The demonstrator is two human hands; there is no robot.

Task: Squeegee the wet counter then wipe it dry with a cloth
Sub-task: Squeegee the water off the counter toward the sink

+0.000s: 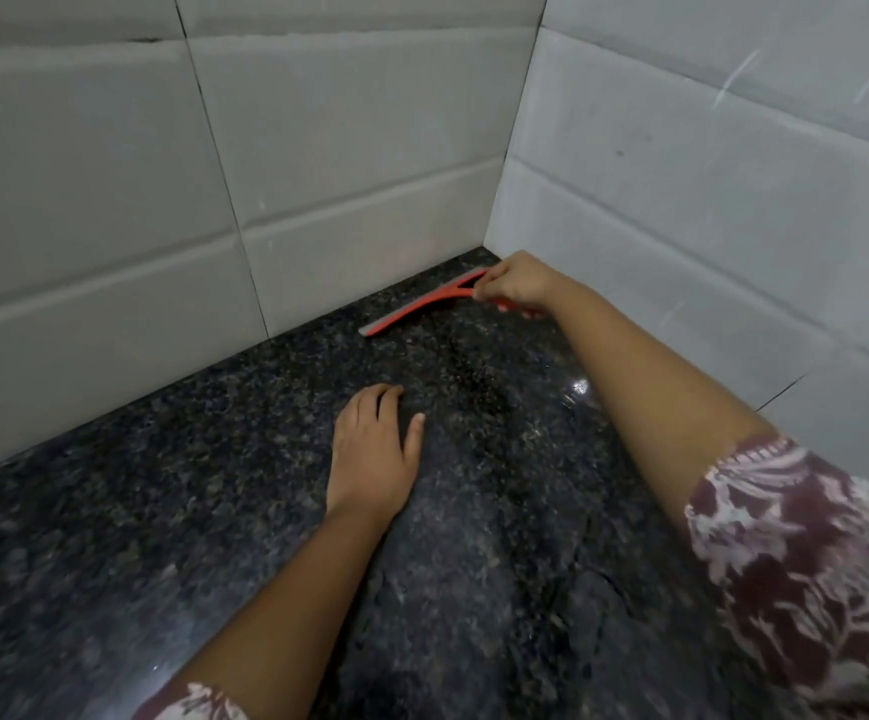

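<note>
A dark speckled granite counter fills the lower view and runs into a tiled corner. A red squeegee with a grey blade lies along the back wall near that corner, its blade on the stone. My right hand is closed around the squeegee's handle, arm stretched far forward. My left hand rests flat on the counter in the middle, fingers slightly spread, holding nothing. A wet sheen glints on the stone beside my right forearm. No cloth is in view.
White tiled walls meet in a corner at the back right and bound the counter on two sides. The right wall stands close beside my right arm.
</note>
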